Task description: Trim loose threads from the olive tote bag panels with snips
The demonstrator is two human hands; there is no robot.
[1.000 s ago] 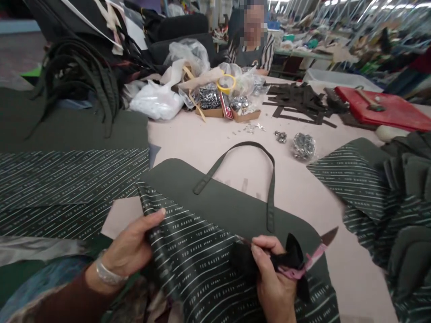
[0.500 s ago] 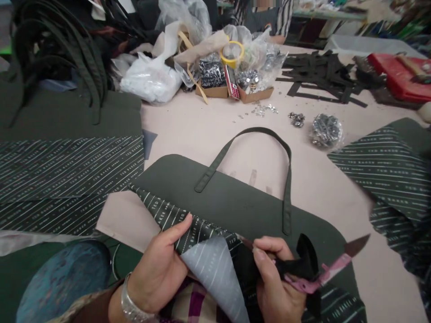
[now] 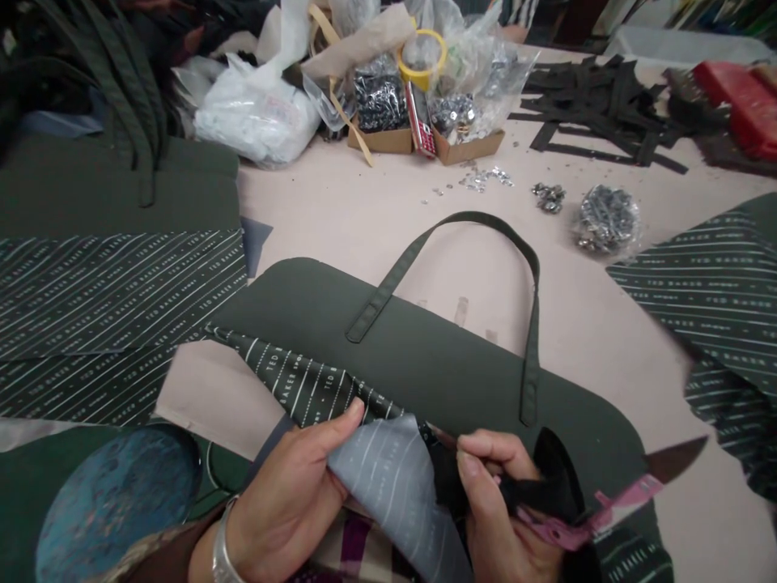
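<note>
In front of me lies a dark green bag panel point(image 3: 316, 304) with a strap handle point(image 3: 418, 255) standing up from its far edge. A striped printed lining point(image 3: 321, 380) is attached along it, and its grey underside point(image 3: 388, 461) is folded up. My left hand point(image 3: 297, 478) grips this lining, thumb on top and fingers underneath. My right hand point(image 3: 498, 502) is closed round a pink-handled knife point(image 3: 607, 510), its brownish blade pointing right. Black loops point(image 3: 555, 453) surround the handle. A thin tip shows at my right fingertips, against the lining; its other end is hidden.
More striped panels lie left point(image 3: 121, 316) and right point(image 3: 698, 283). Farther back are a white plastic bag point(image 3: 255, 113), small cardboard boxes point(image 3: 467, 148), a red phone point(image 3: 420, 121), a bag of metal fittings point(image 3: 607, 219) and black strips point(image 3: 588, 113). A blue stool point(image 3: 115, 510) stands lower left.
The view has tilted down slightly. My left hand has shifted a little right along the lining, and more of its grey underside shows near my right fingertips. Both hands keep their grip.
</note>
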